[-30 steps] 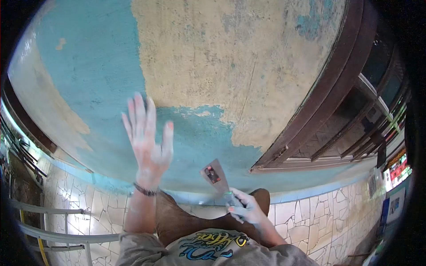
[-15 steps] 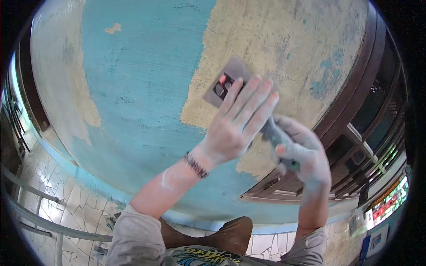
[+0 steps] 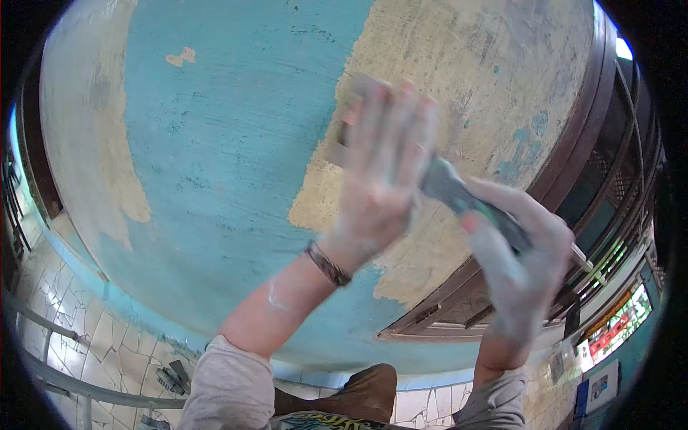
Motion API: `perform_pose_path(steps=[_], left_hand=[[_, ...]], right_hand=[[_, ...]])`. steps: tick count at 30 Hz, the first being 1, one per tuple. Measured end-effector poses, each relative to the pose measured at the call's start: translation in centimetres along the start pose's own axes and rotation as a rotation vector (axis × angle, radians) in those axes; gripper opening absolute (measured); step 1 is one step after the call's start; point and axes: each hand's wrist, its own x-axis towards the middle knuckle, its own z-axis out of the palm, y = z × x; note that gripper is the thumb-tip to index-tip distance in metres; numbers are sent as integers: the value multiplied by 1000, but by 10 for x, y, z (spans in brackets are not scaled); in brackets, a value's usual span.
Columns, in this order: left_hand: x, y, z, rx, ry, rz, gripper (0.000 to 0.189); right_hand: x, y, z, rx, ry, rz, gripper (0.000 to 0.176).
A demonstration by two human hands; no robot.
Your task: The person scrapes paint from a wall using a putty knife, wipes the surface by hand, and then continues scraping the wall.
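Right hand [image 3: 527,251]: fingers and thumb wrapped around the handle of a putty knife [image 3: 450,188], firmly grasping it
Left hand [image 3: 383,190]: fingers outstretched and laid over the blade of the tool, curled around nothing; motion blur hides exactly how the fingertips press
Putty knife: raised in front of the wall [image 3: 229,158], tilted, blade up and to the left, handle down and to the right; whether its edge touches the surface cannot be told
Wall: blue paint at the middle, beige patches to either side, the blade close to the ragged border with the right one
Left wrist: dark braided bracelet [image 3: 328,265]
Right side: brown wooden window frame [image 3: 573,136]
Below: irregular pale floor tiles [image 3: 132,344], grey metal rail [image 3: 93,390] at lower left
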Motion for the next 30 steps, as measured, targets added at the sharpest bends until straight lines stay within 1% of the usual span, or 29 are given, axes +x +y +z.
perform_pose_path(steps=[1, 2, 3, 5, 6, 7, 9, 10, 13, 14, 17, 21, 24, 26, 28, 30], left_hand=[[2, -9, -2, 46, 1, -3, 53], [1, -16, -2, 42, 30, -10, 56], [0, -14, 1, 1, 31, -23, 56], [-9, 1, 0, -71, 27, -56, 56], [-13, 11, -1, -169, 14, -90, 55], [-11, 8, -3, -142, 24, -88, 55], [-9, 1, -7, -96, 29, -93, 55], [-7, -1, -10, -51, -1, -109, 55], [-14, 9, -8, -116, -6, -123, 55], [-17, 11, -5, -180, 17, -112, 56], [-10, -2, -12, -70, -10, -103, 57], [-15, 13, -11, -140, -17, -148, 55], [-9, -1, -13, -84, 13, -102, 56], [-10, 0, -13, -122, 25, -97, 57], [-10, 6, -13, -151, 14, -106, 56], [-3, -1, -10, -118, 40, -56, 56]], right_hand=[[7, 2, 9, -55, -22, -41, 27], [9, 10, 12, 10, -46, -17, 27], [11, 15, 13, 78, -66, 1, 27], [-1, 6, 1, 0, -41, -83, 26], [-3, 3, 2, -15, -35, -86, 26], [-4, 0, 2, -30, -29, -89, 26], [-3, -4, 12, -16, -24, 2, 26], [0, 1, 14, 37, -52, -4, 25], [-5, 0, 6, -4, -31, -114, 25], [-5, -2, 8, -20, -41, -86, 25], [-6, -6, 9, -39, -75, -8, 25], [-9, -4, 6, 11, -67, 12, 25], [-5, -1, 12, 12, -88, -3, 26], [-4, 3, 13, 23, -109, -9, 27], [-9, 0, 6, 58, -63, -3, 26], [-5, -2, 8, 50, -31, -20, 25]])
